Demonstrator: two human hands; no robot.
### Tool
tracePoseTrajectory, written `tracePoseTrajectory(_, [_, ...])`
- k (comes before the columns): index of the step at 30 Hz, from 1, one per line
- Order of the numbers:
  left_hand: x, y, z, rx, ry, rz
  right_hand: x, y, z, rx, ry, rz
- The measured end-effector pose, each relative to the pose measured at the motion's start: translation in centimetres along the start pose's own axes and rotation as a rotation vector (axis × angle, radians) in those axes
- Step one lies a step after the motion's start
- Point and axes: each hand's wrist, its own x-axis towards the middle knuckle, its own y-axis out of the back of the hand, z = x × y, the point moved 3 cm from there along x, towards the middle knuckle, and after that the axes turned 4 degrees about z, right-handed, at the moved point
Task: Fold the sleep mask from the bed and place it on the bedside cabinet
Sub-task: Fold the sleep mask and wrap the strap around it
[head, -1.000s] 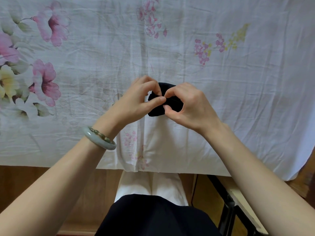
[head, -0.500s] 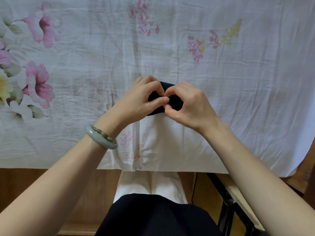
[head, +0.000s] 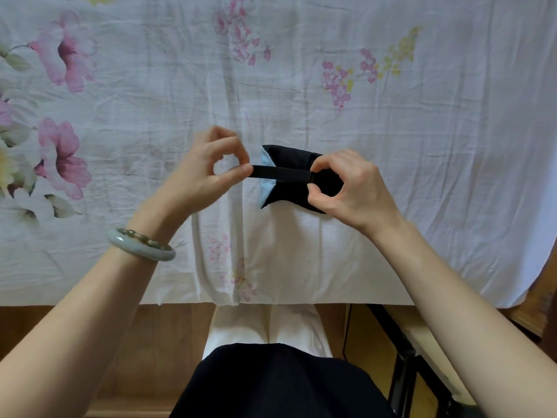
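Note:
The sleep mask (head: 289,190) is black outside with a light blue lining showing at its left end. It lies folded on the floral bed sheet (head: 301,101), near the bed's front edge. A black elastic strap (head: 280,172) runs across the mask, stretched taut to the left. My left hand (head: 211,173) pinches the strap's left end between thumb and forefinger. My right hand (head: 352,188) pinches the strap's other end and covers the mask's right part. The bedside cabinet is not in view.
A wooden bed frame (head: 75,342) runs below the sheet's hanging edge. A black metal stand (head: 404,366) stands at the lower right beside a wooden corner (head: 530,315). My legs (head: 268,357) are right against the bed. A pale bangle (head: 140,244) circles my left wrist.
My hands were bunched together over the mask. Now they have parted: my left hand moved left, pulling the strap out taut, and the folded mask with its blue lining shows.

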Motion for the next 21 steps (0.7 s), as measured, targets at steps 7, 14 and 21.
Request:
tracePoseTrajectory(7, [0.5, -2.1, 2.3, 0.036, -0.049, -0.074, 0.7, 0.2, -2.2, 0.003, 0.11, -0.009])
tracePoseTrajectory(14, [0.8, -2.6, 3.6, 0.066, -0.151, -0.076, 1.1, 0.3, -3.0, -0.011, 0.15, 0.002])
tracePoseTrajectory(21, [0.1, -0.1, 2.2, -0.057, -0.077, 0.083, 0.4, 1.5, -0.8, -0.011, 0.027, 0.054])
